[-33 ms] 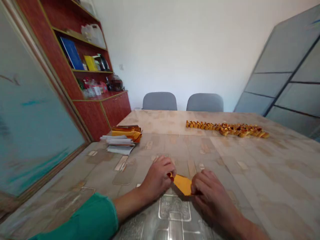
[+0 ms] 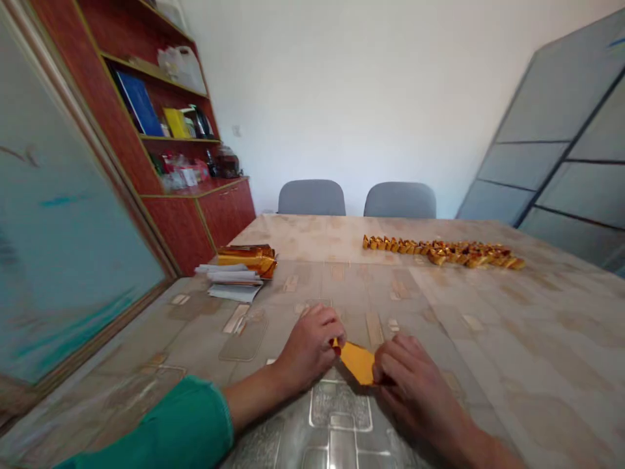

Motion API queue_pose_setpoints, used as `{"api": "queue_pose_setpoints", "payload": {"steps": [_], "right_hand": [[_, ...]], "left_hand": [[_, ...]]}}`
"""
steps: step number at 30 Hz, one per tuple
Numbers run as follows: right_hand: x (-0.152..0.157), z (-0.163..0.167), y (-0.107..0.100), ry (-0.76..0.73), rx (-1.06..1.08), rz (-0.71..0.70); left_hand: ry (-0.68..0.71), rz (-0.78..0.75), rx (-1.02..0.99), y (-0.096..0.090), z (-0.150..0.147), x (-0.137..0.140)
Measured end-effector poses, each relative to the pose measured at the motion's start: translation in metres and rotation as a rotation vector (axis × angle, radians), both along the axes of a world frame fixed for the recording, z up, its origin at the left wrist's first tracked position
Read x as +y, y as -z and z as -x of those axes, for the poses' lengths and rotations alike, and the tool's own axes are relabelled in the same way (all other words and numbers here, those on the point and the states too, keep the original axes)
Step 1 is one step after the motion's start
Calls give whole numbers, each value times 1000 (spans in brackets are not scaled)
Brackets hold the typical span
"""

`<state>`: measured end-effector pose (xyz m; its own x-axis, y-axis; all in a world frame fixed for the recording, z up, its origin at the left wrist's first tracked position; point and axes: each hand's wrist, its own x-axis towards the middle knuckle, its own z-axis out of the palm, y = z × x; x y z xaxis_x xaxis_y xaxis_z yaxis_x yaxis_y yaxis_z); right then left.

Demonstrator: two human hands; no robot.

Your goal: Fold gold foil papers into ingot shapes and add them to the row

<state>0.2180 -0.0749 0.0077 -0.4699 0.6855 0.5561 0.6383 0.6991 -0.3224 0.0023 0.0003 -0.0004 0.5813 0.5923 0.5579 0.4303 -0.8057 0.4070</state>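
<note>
Compared with the preceding picture, no clear change is found; the work in hand is judged to stand at the same point, with nothing further folded or put down. At the left edge of the table [image 2: 527,326], white papers [image 2: 235,291] lie in a loose pile, with gold sheets [image 2: 247,257] touching it on the far side; whether the pile overhangs that edge cannot be told. The left hand [image 2: 310,345], its arm in a green sleeve [image 2: 193,420], is pinched closed on the left end of the gold paper [image 2: 359,363], where a small red patch shows, too small to identify. The paper is at the middle of the near part of the table, between the hands, its broad face exposed and one corner pointing to the near edge, which is out of view. The right hand [image 2: 407,365] has its fingers closed on the right end; its fingertips are partly hidden. Beyond, toward the far right corner, folded pieces [image 2: 444,252] form a row roughly along the far edge. Both pile and row lie well apart from the hands, leaving room to move sideways and forward; near-side room cannot be judged.
</note>
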Motion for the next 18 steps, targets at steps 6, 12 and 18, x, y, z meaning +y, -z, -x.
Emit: {"api": "queue_pose_setpoints", "payload": {"steps": [6,12,18], "right_hand": [[-7,-6,9,-2,-50,-46],[12,-17,6,-10,-43,46],[30,-20,7,-29,-91,147]], "left_hand": [[80,-122,123,2,-5,2],[122,-421,283,1,6,-5],[136,-416,377,1,10,-9]]}}
